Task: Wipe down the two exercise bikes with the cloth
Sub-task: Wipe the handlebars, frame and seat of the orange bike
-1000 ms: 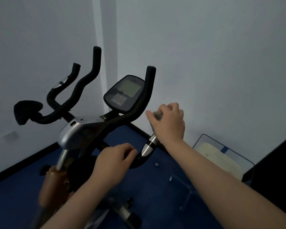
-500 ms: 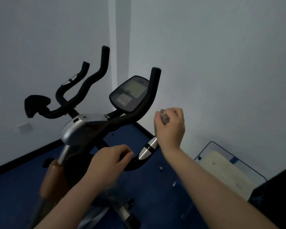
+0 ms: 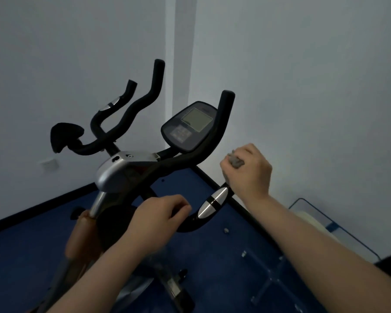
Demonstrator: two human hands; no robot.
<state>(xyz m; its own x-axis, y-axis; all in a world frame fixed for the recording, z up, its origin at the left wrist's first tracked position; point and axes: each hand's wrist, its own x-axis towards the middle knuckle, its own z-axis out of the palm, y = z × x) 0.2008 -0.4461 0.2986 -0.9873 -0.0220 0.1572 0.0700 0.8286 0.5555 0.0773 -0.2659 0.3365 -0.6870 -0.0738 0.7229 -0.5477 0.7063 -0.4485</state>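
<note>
An exercise bike (image 3: 124,170) with black handlebars and a grey console (image 3: 189,125) stands in the room's corner. My right hand (image 3: 250,171) grips a bunched grey cloth (image 3: 235,161) at the near end of the right handlebar, just above its silver pulse sensor (image 3: 213,201). My left hand (image 3: 157,216) is curled around the lower black bend of that same handlebar, left of the sensor. Most of the cloth is hidden inside my fist. A second bike is not in view.
White walls meet in a corner right behind the bike. The floor (image 3: 212,256) is blue with a black skirting line. A clear box with a blue rim (image 3: 321,224) sits by the right wall. A wall socket (image 3: 48,164) is at the left.
My view has shifted so the bike sits more to the right. My right hand with the cloth stays at the handlebar end above the sensor; the left hand keeps its hold.
</note>
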